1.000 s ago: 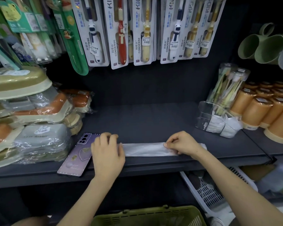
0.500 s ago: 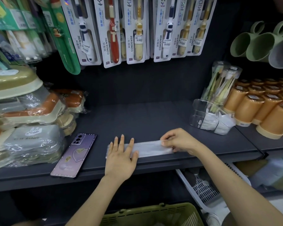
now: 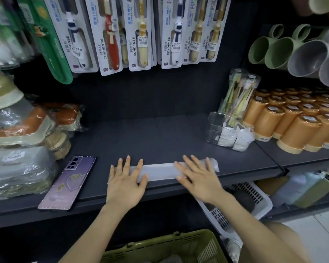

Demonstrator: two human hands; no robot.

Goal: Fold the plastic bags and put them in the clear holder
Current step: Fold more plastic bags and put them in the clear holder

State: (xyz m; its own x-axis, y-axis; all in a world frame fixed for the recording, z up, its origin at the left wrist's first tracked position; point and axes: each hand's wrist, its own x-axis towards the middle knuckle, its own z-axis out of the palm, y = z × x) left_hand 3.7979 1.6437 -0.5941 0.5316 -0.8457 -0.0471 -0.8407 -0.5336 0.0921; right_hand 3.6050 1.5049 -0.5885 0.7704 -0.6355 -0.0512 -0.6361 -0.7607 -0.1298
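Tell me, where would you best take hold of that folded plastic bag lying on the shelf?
Probably pinch its right end, coming from the right. The folded plastic bag lies as a long flat strip along the shelf front, left hand and right hand pressing flat on it; that end pokes out free beyond the right hand.

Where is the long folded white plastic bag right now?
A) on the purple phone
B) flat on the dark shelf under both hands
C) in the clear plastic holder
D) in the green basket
B: the long folded white plastic bag lies flat on the dark shelf, the left hand and right hand pressing it with straight fingers, apart from the clear plastic holder.
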